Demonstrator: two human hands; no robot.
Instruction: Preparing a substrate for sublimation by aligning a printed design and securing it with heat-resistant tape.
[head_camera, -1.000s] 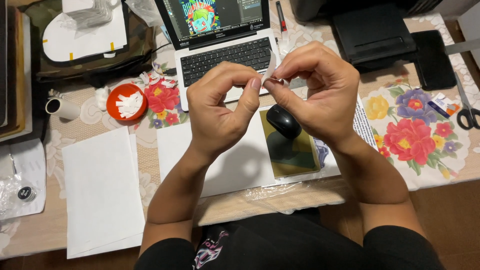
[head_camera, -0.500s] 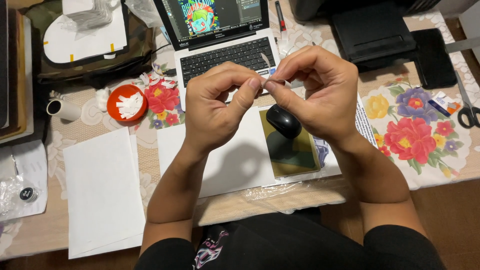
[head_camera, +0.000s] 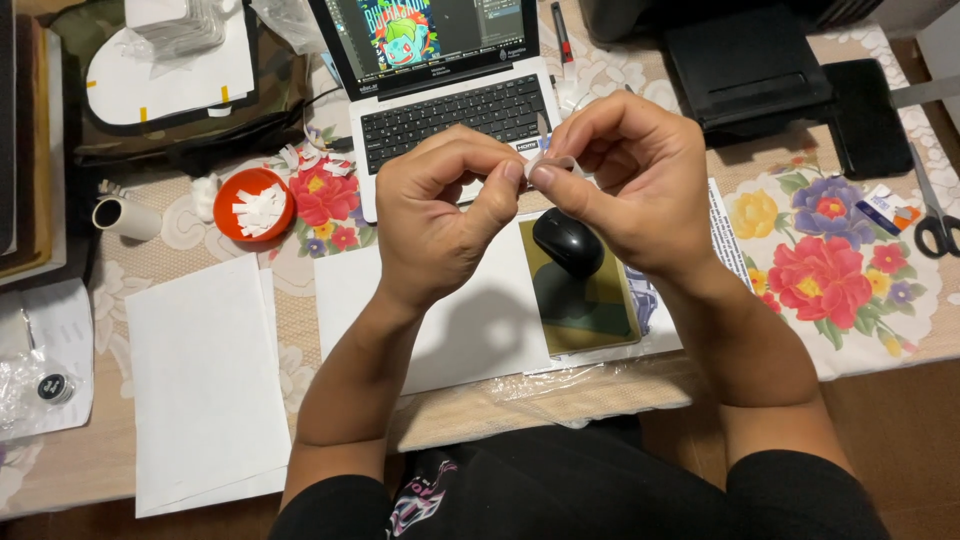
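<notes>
My left hand (head_camera: 440, 215) and my right hand (head_camera: 635, 185) meet above the table in front of the laptop (head_camera: 445, 95). Both pinch a small white strip of paper or tape (head_camera: 553, 163) between thumbs and fingertips. Directly below my hands lie a black computer mouse (head_camera: 568, 242) on a dark olive pad (head_camera: 590, 305) and a white sheet (head_camera: 455, 325). An orange bowl (head_camera: 240, 190) with several small white strips sits to the left of the laptop.
A stack of white paper (head_camera: 205, 385) lies at the front left. A black printer (head_camera: 755, 65) stands at the back right, scissors (head_camera: 932, 215) at the right edge. A white tube (head_camera: 125, 218), a bag and a floral tablecloth (head_camera: 830, 265) fill the rest.
Both hands stay together on the small strip, with only slight shifts of the fingertips.
</notes>
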